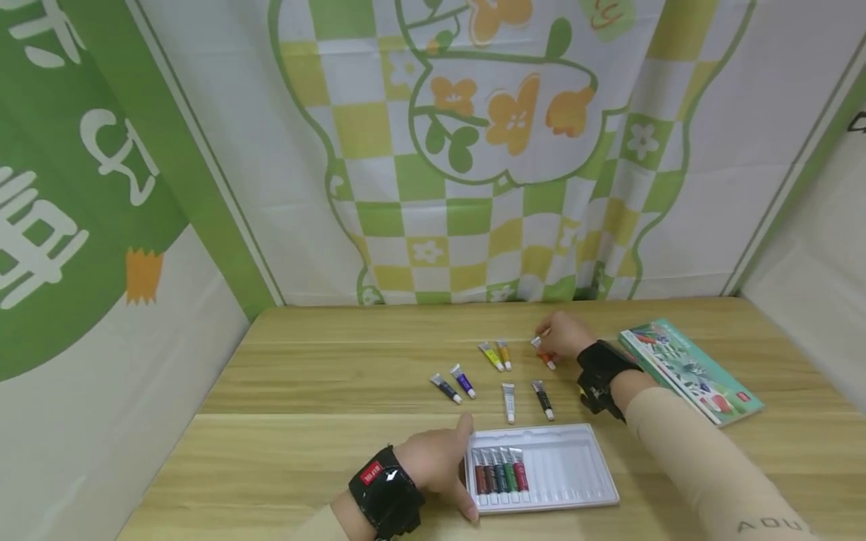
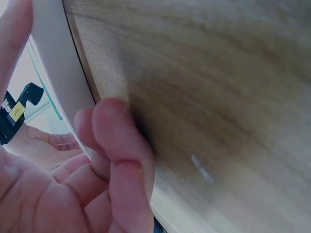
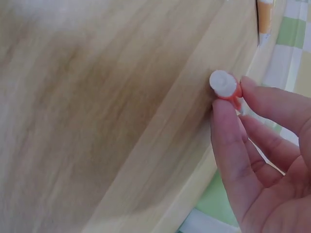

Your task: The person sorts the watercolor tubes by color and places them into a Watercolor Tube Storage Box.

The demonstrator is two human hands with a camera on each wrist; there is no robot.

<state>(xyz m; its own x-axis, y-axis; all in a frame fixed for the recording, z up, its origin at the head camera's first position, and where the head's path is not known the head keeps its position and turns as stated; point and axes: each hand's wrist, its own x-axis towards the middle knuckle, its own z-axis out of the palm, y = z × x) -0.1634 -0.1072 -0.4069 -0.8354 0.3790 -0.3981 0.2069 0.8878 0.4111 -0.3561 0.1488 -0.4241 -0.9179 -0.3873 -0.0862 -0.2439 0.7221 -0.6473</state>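
Observation:
My right hand (image 1: pixel 564 336) pinches an orange-red paint tube (image 1: pixel 545 360) near the back of the table. In the right wrist view its white cap (image 3: pixel 223 83) points out from between thumb and fingers (image 3: pixel 228 131). My left hand (image 1: pixel 436 462) holds the left end of a white plastic tray (image 1: pixel 568 466). In the left wrist view, curled fingers (image 2: pixel 119 141) lie against the tray's side (image 2: pixel 60 53). Several paint tubes (image 1: pixel 501 477), brown, green and red among them, lie side by side in the tray's left part; the grooves to their right are bare.
Loose on the wooden table (image 1: pixel 304 376) lie a yellow tube (image 1: pixel 491 357), an amber tube (image 1: pixel 504 355), a violet-blue tube (image 1: pixel 464 381), a dark blue tube (image 1: pixel 446 388), a white tube (image 1: pixel 509 403) and a black tube (image 1: pixel 543 399). A teal printed box (image 1: pixel 690 372) lies beside my right forearm.

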